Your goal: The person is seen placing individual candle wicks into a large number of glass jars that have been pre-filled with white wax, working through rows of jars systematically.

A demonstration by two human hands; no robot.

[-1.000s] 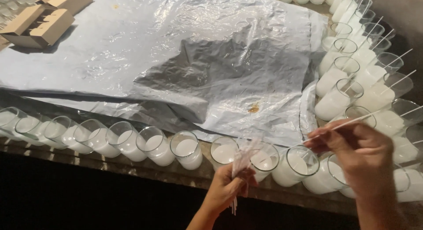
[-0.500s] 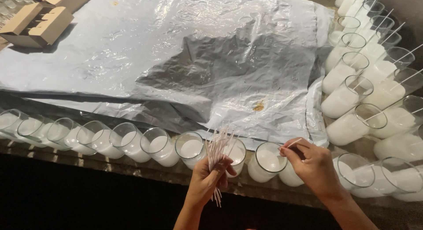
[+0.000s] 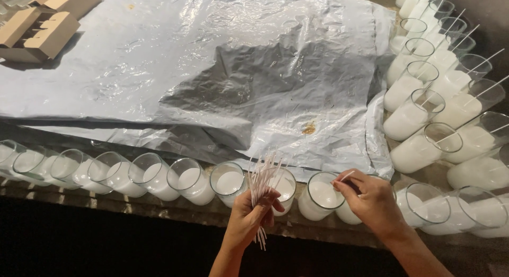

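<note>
- Head view, hands: your left hand (image 3: pixel 249 216) is clamped round a bundle of thin white wicks (image 3: pixel 263 184), which fans upward over the near row; the sticks are too many and too fine to count.
- Your right hand (image 3: pixel 371 200) pinches a single wick (image 3: pixel 345 176) between thumb and fingertips, just over the glass (image 3: pixel 322 196) right of centre in the near row. The two hands are apart, with two glasses between them.
- Near row: about eleven wax-filled glasses lie tilted along the near edge, touching side by side; those behind your right hand are partly hidden, so the count is approximate.
- Right side: two columns of like glasses run from near to far, roughly a dozen in view, and several of them already carry one white wick each.
- Centre: one crumpled silver sheet (image 3: pixel 212 75) covers the surface, marked by one small brown stain (image 3: pixel 309 129).
- Far left: two brown cardboard boxes (image 3: pixel 40 22) rest on the sheet.
</note>
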